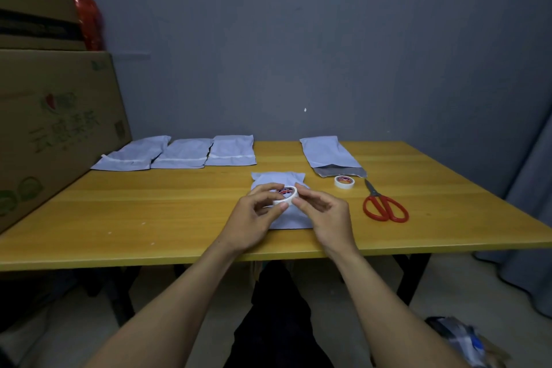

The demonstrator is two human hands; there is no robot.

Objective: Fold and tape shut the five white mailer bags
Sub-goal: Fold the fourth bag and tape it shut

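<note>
Five white mailer bags, smooth thin plastic, all lying flat on the table (149, 209).

Head view:
- Far left, a row of three side by side, edges touching or overlapping: first bag (134, 152), second bag (185, 153), third bag (231, 150). Each has a pale strip across it near the front edge.
- Fourth bag (327, 152) lies far right, well apart from the row; its flap is unfolded and shows a grey lining.
- Fifth bag (294, 219) is at front centre, under the hands, with its far corners crumpled. All five look slightly puffed; contents not visible.
- Left hand (254, 215) and right hand (324, 212) are together above the fifth bag, both pinching one tape roll (287, 195), a white ring with a red printed core. The right fingertips sit at its rim.
- Spare tape roll (344, 182) lies flat just in front of the fourth bag's flap.
- Scissors (383, 206), with red loop handles and closed steel blades, lie near the spare roll.
- The table is yellow wood-grain laminate on dark legs.
- Room: matt grey wall (298, 54), stacked cardboard boxes (53, 122) on the left against the table's edge, grey curtain (531, 188) on the right.
</note>
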